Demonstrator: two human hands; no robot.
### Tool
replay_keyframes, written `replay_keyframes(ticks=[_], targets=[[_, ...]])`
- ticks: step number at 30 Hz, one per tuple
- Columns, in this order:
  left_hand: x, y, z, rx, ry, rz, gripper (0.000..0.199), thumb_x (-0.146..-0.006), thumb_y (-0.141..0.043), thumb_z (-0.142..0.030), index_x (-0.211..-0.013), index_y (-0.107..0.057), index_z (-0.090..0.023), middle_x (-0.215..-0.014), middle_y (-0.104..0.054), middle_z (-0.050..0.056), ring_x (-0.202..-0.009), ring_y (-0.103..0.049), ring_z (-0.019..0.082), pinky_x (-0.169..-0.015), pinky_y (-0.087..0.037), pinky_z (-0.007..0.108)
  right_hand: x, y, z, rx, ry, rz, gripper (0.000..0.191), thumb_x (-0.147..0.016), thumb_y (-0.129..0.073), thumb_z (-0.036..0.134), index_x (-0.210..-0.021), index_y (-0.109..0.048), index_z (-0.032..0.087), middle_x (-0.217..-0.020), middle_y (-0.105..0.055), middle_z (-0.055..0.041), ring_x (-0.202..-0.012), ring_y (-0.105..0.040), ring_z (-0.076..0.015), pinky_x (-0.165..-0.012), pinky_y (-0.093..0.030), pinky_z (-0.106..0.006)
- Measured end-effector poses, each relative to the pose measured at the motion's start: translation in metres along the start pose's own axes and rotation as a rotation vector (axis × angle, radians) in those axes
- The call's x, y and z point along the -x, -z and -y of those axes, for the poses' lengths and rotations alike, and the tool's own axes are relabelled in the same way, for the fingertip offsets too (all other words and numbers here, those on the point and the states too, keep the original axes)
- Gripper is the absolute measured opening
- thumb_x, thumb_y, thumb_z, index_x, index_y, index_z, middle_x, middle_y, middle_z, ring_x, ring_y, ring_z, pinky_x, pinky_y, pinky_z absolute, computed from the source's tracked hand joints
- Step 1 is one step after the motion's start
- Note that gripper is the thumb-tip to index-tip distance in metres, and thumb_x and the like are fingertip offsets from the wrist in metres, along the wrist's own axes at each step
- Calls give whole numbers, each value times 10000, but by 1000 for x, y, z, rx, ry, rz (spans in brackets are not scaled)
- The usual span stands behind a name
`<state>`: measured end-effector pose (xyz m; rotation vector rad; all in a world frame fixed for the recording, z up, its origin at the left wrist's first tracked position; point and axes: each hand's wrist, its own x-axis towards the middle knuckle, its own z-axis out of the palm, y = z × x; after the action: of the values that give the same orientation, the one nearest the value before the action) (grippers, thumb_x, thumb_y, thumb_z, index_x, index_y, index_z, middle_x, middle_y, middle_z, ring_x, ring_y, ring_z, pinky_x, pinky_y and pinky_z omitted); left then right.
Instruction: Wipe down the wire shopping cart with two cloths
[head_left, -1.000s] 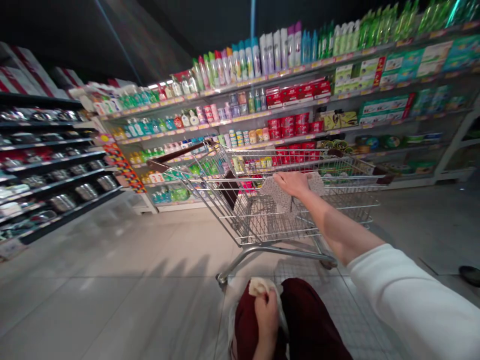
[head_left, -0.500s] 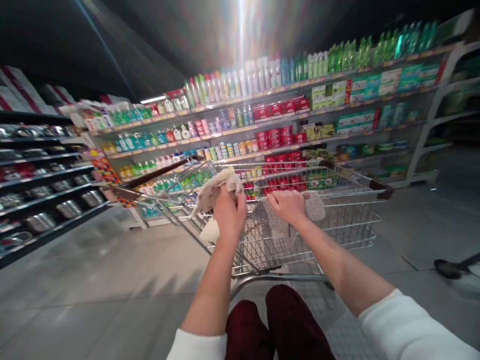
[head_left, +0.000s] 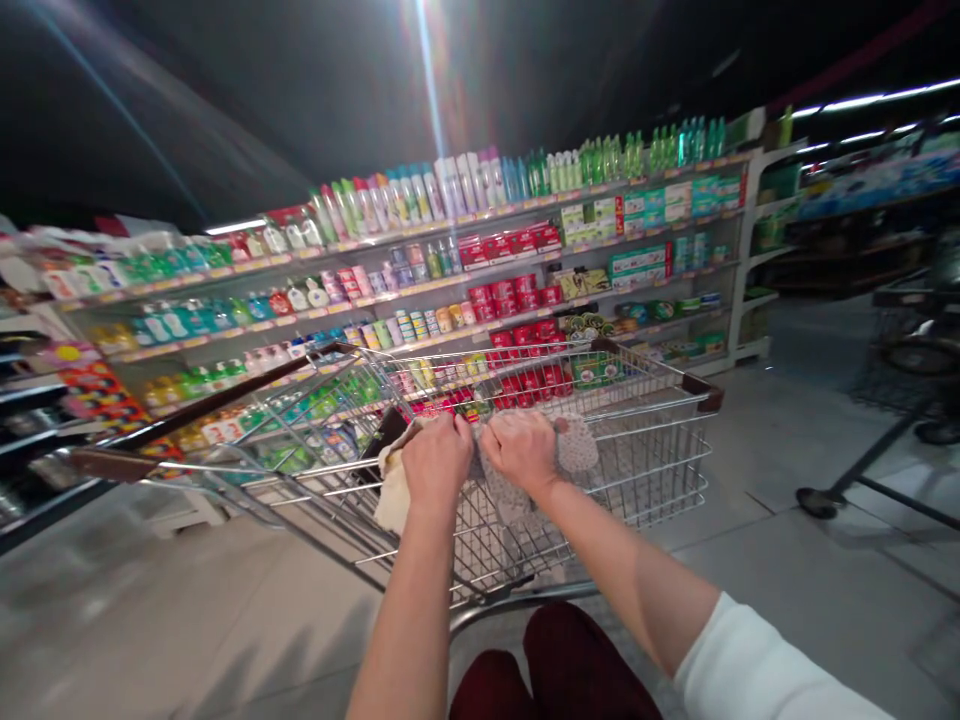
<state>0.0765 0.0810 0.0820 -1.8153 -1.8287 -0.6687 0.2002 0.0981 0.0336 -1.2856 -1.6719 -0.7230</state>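
Long white tiered shelf (head_left: 742,250) is set behind silver wire shopping cart (head_left: 699,394); cream cloth (head_left: 394,495) is draped on its near side, left of speckled grey cloth (head_left: 579,443); dark wheeled metal cart (head_left: 919,352) is placed right.

- Two hands: left hand (head_left: 437,462), right hand (head_left: 519,450)
- One pale cloth (head_left: 391,492) under the left
- One speckled cloth (head_left: 577,445) under the right
- One wire cart (head_left: 649,411) beneath both
- Two knees (head_left: 562,645) below

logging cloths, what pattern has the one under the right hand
Pale greyish with small darker specks: the cloth under the right hand, best in the head view.
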Motion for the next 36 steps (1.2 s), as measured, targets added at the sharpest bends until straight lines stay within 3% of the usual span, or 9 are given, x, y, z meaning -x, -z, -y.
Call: replay_keyframes(ticks=[5,10,15,20,25,36], targets=[[7,8,10,-38,16,13,455,-962,-260,-351,-904,-674,-173,-830,-731,134,-762,-701,296,-589,-407,317,6,-2,9,-13,58,-57,316,-944,-472,365,-699,-603,217,-704,-668,-26,-743,-554,-178,-742,-270,-359],[13,14,28,-50,18,-10,458,-966,-278,-389,-899,-683,-185,-815,-729,120,-740,-682,261,-579,-327,284,6,3,22,-60,42,13,329,-961,-448,372,-724,-612,213,-743,-686,-32,-766,-565,-177,-748,-271,-353],[19,8,54,-88,42,-148,481,-973,-264,-409,-793,-655,-195,-763,-702,103,-664,-624,225,-553,-207,292,4,11,41,-121,55,86,360,-991,-389,379,-764,-620,222,-780,-700,-17,-779,-587,-172,-758,-279,-341],[26,-1,74,-116,-5,-268,422,-969,-294,-374,-747,-601,-188,-753,-682,98,-669,-591,212,-561,-191,309,7,16,43,-123,140,109,408,-1010,-327,425,-828,-630,222,-823,-700,-20,-814,-586,-166,-748,-280,-332],[31,0,83,-114,-34,-289,394,-968,-312,-361,-749,-590,-188,-746,-668,98,-655,-561,205,-563,-188,312,18,18,8,-32,146,77,400,-1002,-343,399,-794,-632,216,-771,-668,-29,-801,-551,-170,-752,-271,-336],[31,-4,87,-101,-38,-329,378,-966,-320,-360,-741,-571,-189,-737,-658,90,-667,-552,223,-578,-205,323,41,28,-124,127,114,109,336,-946,-390,293,-734,-624,179,-710,-616,-50,-750,-495,-174,-751,-283,-336]])
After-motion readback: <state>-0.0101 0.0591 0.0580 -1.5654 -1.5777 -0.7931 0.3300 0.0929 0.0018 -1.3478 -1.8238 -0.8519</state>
